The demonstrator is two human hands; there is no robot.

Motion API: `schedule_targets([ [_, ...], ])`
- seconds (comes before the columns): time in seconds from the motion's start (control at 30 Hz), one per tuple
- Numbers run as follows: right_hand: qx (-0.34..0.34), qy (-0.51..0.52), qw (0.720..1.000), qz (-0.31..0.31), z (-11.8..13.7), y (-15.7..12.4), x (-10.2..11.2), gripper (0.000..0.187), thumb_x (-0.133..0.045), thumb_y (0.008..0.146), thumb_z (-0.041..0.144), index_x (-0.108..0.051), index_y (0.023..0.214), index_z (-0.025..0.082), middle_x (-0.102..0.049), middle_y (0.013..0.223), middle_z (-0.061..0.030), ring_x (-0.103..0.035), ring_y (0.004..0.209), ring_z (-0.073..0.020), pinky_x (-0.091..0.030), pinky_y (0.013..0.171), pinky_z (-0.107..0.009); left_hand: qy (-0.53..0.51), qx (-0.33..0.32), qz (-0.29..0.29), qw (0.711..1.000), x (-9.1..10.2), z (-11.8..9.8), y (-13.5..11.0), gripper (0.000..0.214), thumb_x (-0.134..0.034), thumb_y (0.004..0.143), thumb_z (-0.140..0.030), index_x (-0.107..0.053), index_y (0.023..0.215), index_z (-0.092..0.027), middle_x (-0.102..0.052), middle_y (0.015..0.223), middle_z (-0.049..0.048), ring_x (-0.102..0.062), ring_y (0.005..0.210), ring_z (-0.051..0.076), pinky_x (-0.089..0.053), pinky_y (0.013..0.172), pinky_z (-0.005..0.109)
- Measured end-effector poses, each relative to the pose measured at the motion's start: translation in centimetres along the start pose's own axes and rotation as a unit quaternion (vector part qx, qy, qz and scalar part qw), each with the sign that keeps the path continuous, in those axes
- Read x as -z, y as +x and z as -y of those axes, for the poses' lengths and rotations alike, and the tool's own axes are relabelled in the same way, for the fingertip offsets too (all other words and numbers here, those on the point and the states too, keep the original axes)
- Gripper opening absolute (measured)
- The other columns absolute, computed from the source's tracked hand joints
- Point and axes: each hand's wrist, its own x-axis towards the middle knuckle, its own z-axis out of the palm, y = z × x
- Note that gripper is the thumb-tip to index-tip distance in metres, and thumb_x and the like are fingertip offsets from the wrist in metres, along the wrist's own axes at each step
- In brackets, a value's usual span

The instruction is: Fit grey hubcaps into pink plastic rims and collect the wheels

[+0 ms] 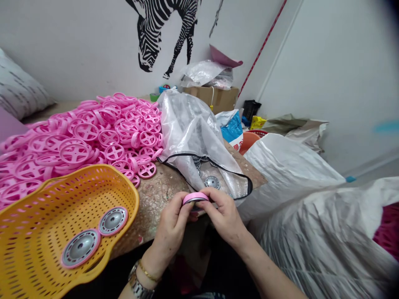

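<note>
- the left hand (170,229) and the right hand (222,216) are both closed on a pink plastic ring (195,197), fingers wrapped round its rim from either side.
- the ring sits right in the grip, seen almost edge-on, its band running left to right. neither hand is nearer; they share it evenly. something grey shows under the band, but i cannot tell what.
- both forearms rise from below toward the grip, wrists bent inward. a metal wristwatch (135,280) and a gold bracelet (149,272) sit on the left wrist.
- just left of the grip, a yellow perforated plastic basket (124,189) holds two silver-faced wheels with pink rims (80,248).
- just beyond the grip, a silver disc (212,182) lies under the black-edged clear plastic bag (187,128).
- beyond and left of the grip, a heap of pink spoked wheels (93,137) covers a worn, chipped table (158,203).
- right of the grip, white woven sacks (289,178) bulge.
- farthest off, past the bag, stand a cardboard box (212,97) and a black zebra decal (162,29) on the wall.
</note>
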Motion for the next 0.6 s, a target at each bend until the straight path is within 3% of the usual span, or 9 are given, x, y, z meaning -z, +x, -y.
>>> schedule_targets([
  [0.2, -0.003, 0.005, 1.000, -0.025, -0.5, -0.3, -0.5, 0.014, -0.055, 0.093, 0.026, -0.064, 0.083, 0.020, -0.061, 0.074, 0.0015, -0.056, 0.071, -0.0140, -0.042, 0.067, -0.025, 0.056, -0.048, -0.030, 0.997, -0.7, -0.2, 0.0, 0.024, -0.051, 0.094, -0.041, -0.065, 0.089, -0.022, -0.062, 0.075, 0.0011, -0.064, 0.060, 0.016, -0.055, 0.052, 0.026],
  [0.4, -0.089, 0.077, 0.993, -0.021, -1.1, 0.5, -0.4, 0.012, -0.057, 0.089, 0.029, -0.064, 0.086, 0.020, -0.062, 0.076, 0.0013, -0.057, 0.074, -0.0153, -0.045, 0.068, -0.026, 0.062, 0.001, 0.026, 0.998, -0.6, -0.6, 0.4, 0.031, -0.059, 0.088, -0.031, -0.058, 0.117, -0.023, -0.067, 0.093, 0.0037, -0.067, 0.069, 0.018, -0.060, 0.060, 0.031],
  [0.6, -0.067, 0.045, 0.997, 0.011, 0.6, 1.1, -0.7, 0.005, -0.064, 0.082, 0.021, -0.065, 0.087, 0.021, -0.061, 0.076, 0.0036, -0.056, 0.072, -0.0136, -0.044, 0.068, -0.025, 0.022, 0.003, -0.045, 0.999, -0.6, -0.3, -0.4, 0.025, -0.060, 0.086, -0.032, -0.058, 0.109, -0.022, -0.064, 0.077, -0.0014, -0.062, 0.052, 0.014, -0.056, 0.047, 0.026],
])
